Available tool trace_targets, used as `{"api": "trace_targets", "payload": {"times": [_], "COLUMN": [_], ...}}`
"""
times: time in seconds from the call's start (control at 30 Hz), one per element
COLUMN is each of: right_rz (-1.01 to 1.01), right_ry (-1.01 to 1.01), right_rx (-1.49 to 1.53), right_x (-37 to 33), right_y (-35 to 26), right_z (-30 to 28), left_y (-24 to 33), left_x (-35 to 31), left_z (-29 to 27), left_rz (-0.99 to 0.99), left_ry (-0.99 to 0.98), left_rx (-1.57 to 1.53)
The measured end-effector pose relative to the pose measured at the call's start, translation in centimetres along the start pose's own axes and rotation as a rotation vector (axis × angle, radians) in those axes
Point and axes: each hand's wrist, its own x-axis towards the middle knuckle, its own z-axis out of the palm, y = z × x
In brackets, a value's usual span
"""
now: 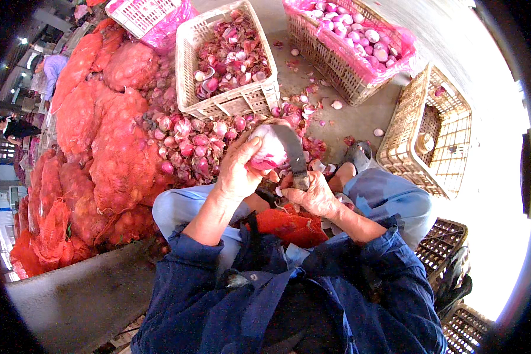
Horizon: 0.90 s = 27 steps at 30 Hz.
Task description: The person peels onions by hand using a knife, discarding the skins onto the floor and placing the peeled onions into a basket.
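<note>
My left hand [237, 167] is closed round a partly peeled onion [269, 148], white with purple-red patches. A knife [290, 147] with a broad dark blade lies across the onion's right side. My right hand [316, 196] grips this knife low, near its thick end, with the fingers wrapped round it. Both hands are in front of my body, above my lap. Just beyond them, a heap of unpeeled red onions [196, 144] spreads over the floor, with torn skins among them. How deep the blade sits in the onion cannot be made out.
A crate [186, 74] of onion skins stands ahead. Farther right is a pink-lined crate [330, 68] of peeled onions [360, 35]. Another crate [404, 141] sits at right. Full red mesh sacks [121, 147] pile up at left, above a low concrete ledge [82, 289].
</note>
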Motion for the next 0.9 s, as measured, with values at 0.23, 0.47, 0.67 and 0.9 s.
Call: {"api": "trace_targets", "payload": {"times": [0.23, 0.47, 0.67, 0.9], "right_rz": [0.053, 0.028, 0.027, -0.168], "right_ry": [0.136, 0.107, 0.146, 0.273], "right_rx": [0.053, 0.228, -0.09, -0.654], "right_x": [1.2, 0.6, 0.9, 0.3], "right_y": [0.0, -3.3, -5.1, -3.1], "right_z": [-1.8, -5.0, -2.1, -2.9], "left_y": [-1.9, -1.5, -2.9, -5.6], "left_x": [-0.5, -0.8, -1.4, 0.4], "left_z": [-1.8, 0.5, -1.2, -0.8], "left_rz": [-0.097, -0.113, -0.069, -0.274], "left_ry": [0.008, -0.006, 0.072, 0.055], "left_rx": [0.019, 0.216, 0.523, 0.572]}}
